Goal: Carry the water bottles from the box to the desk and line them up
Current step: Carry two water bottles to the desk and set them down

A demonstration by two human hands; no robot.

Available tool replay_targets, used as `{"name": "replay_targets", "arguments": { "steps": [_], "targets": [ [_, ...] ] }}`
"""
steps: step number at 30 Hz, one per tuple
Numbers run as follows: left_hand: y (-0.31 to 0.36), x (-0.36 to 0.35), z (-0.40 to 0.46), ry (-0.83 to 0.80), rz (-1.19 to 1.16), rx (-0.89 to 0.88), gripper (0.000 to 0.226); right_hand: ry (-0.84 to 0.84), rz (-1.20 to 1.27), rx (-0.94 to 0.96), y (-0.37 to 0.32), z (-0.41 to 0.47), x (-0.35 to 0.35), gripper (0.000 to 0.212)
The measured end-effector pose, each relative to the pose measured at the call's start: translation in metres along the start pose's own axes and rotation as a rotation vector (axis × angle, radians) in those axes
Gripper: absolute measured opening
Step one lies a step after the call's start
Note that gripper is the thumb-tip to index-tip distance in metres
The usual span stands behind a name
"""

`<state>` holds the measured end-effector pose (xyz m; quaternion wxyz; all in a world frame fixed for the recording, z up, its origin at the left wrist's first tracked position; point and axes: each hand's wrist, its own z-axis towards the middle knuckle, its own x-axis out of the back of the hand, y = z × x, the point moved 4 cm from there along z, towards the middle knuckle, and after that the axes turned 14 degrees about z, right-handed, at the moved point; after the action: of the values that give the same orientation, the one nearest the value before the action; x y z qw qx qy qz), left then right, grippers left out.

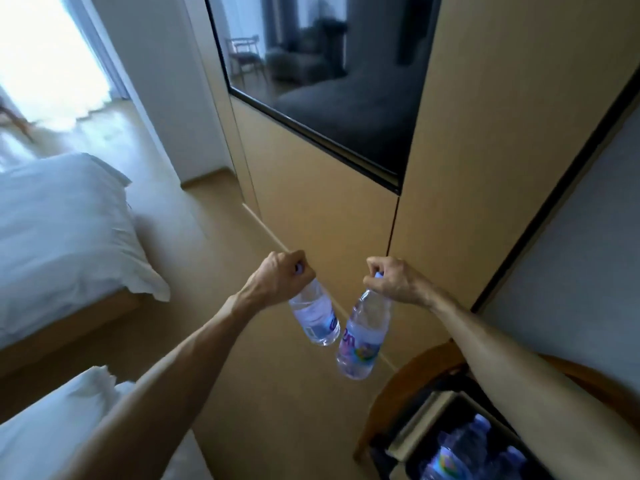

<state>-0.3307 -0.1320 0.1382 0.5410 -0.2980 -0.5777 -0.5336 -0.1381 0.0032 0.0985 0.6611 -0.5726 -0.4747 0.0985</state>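
two clear plastic water bottles with pale purple caps hang in the air in front of the person, one in each hand. the left hand (280, 275) has its fingers curled tight around the cap and neck of the left bottle (316, 318), which hangs down and tilts a little to the right. the right hand (393, 280) grips the top of the right bottle (362, 337) in the same way, and this bottle tilts down and to the left. the two bottles are near each other at their lower ends, but i cannot tell if they touch. both are held above the light wooden floor (277, 410), in front of a beige wooden wall panel (322, 216) that carries a dark black screen (332, 81). at the lower right, an open cardboard box (420, 431) with more clear water bottles (464, 452) inside it sits on a round brown wooden chair (408, 372), under the right forearm. on the left side is a bed with white sheets (62, 230), and a second white bedding corner (41, 431) shows at the lower left.
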Motion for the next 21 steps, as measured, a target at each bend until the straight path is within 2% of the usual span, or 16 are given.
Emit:
{"name": "replay_targets", "arguments": {
  "steps": [10,14,21],
  "targets": [
    [-0.144,0.190,0.065,0.333,0.090,0.029,0.011,0.118,-0.127,0.448,-0.232,0.154,0.001,0.033],
    [-0.189,0.254,0.093,0.430,0.169,0.074,0.015,0.195,-0.133,0.562,-0.304,0.202,-0.008,0.031],
    [-0.245,0.348,0.142,0.559,0.257,0.143,0.018,0.207,-0.252,0.687,-0.403,0.293,-0.025,0.026]
  ]
}}
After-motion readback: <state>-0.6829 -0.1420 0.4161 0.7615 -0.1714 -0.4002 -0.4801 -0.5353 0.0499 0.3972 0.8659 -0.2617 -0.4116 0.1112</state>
